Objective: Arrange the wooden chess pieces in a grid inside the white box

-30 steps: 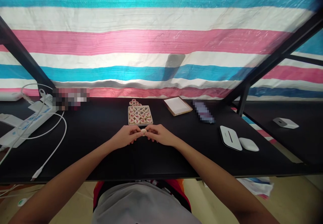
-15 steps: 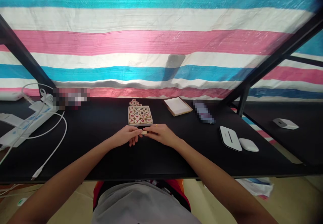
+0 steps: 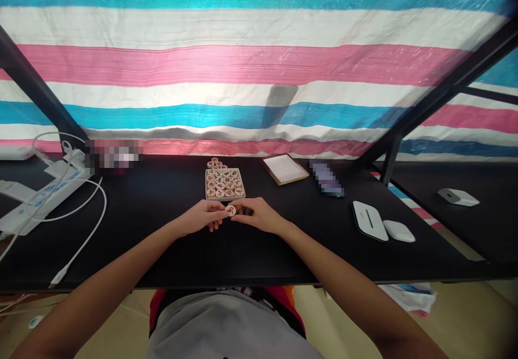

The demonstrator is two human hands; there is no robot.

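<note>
Between my two hands is a round, pale game piece (image 3: 230, 210) with a red character, its marked face turned toward me. The fingers of my left hand (image 3: 202, 216) pinch its left edge. My right hand (image 3: 259, 215) grips the same piece from the right. Just beyond my hands lies a square open box (image 3: 206, 185) holding rows of similar pieces, some marked red and some dark. Several more pieces (image 3: 215, 163) are stacked behind the box.
A box lid (image 3: 285, 169) and a blurred-out flat object (image 3: 326, 179) lie at the back right. White devices (image 3: 369, 221) sit further right. On the left are a white power strip (image 3: 44, 200) and cables. A striped sheet hangs behind the black table (image 3: 226, 262).
The game piece has tilted from edge-on to showing its red-marked face. My hands have barely moved, both still holding it.
</note>
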